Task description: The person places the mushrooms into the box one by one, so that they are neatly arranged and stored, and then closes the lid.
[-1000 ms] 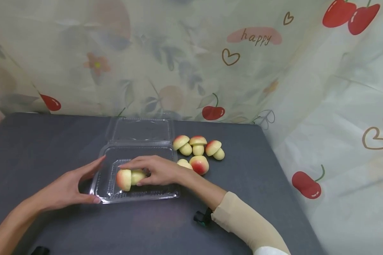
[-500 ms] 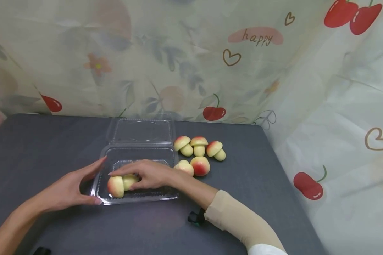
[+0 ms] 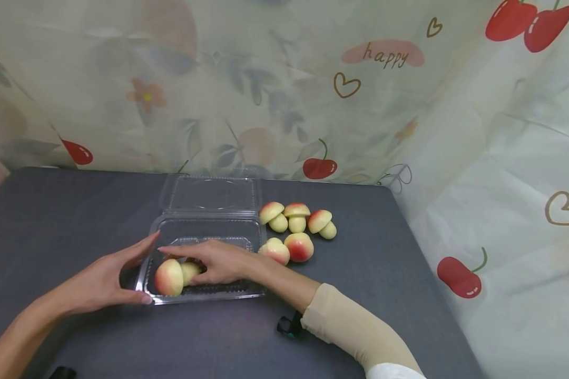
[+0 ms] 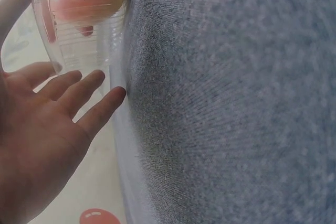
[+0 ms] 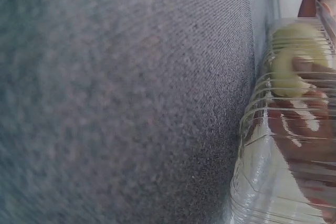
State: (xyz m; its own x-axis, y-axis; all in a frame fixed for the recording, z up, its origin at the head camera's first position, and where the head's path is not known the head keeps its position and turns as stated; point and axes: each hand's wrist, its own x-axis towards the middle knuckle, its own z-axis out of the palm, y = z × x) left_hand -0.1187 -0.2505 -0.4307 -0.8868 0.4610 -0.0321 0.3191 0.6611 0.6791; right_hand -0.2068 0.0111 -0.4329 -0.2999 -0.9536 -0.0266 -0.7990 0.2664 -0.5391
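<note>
A clear plastic clamshell box (image 3: 208, 299) lies on the table, its lid (image 3: 213, 193) folded back. Inside, at the front left, lies a toy mushroom (image 3: 168, 277) with a pale yellow, red-blushed cap pointing left. My right hand (image 3: 223, 260) reaches into the box from the right and holds this mushroom by the stem between thumb and fingers. In the right wrist view the mushroom (image 5: 286, 74) shows through the ribbed wall. Spread around the box's left end is my left hand (image 3: 101, 276), thumb at the front corner; its fingers look extended in the left wrist view.
Several more toy mushrooms (image 3: 297, 217) lie to the right of the box, one (image 3: 275, 250) partly behind my right forearm. A dark grey cloth covers the table (image 3: 360, 295). Behind and to the right hangs a printed curtain (image 3: 265, 79).
My right hand has carried the mushroom left and toward the front of the box, lowering it into the corner. My left hand has stayed at the left end.
</note>
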